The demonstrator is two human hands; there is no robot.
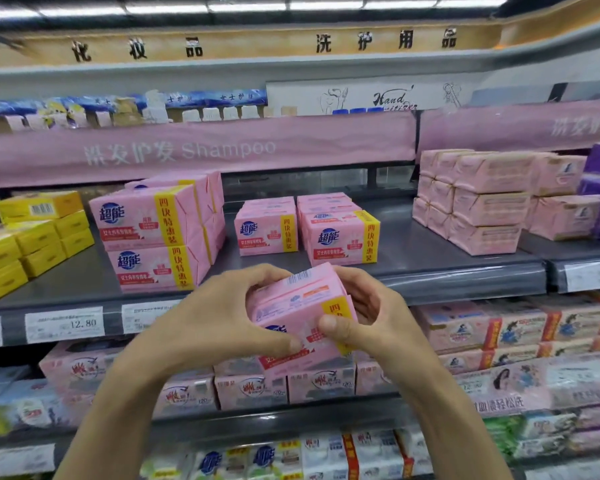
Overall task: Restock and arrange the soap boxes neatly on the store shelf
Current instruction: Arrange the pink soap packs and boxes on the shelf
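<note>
Head view. A pink soap pack is held in the air just in front of the front lip of the grey shelf, tilted so that its barcoded top face turns up toward the camera; it touches neither the shelf nor the stock on it. The left hand curls its fingers over the pack's upper left edge, thumb pressed to the printed front. The right hand wraps the right end, thumb on the front face beside the yellow band. Risks, judged from this pose: the film wrap looks smooth and glossy, so a grip at the ends alone may slip as the pack is raised over the lip. A pack entered tilted may catch the lip or nudge the front right pack, which sits skewed and near the front, further out of line. Set atop the single-height middle pack, it could also settle off-square, since soft wrap over bundled bars gives slightly rounded faces. The two-high stack at left shows the form: rectangular blocks, pink film, vertical yellow band, folded end seams. The yellow boxes beside it look crisp-edged, like card. The pale pink bundles at right appear matte and paper-like, with creased folds. The shelf deck is smooth and dark, whether metal or plastic cannot be told, and would probably let packs slide.
</note>
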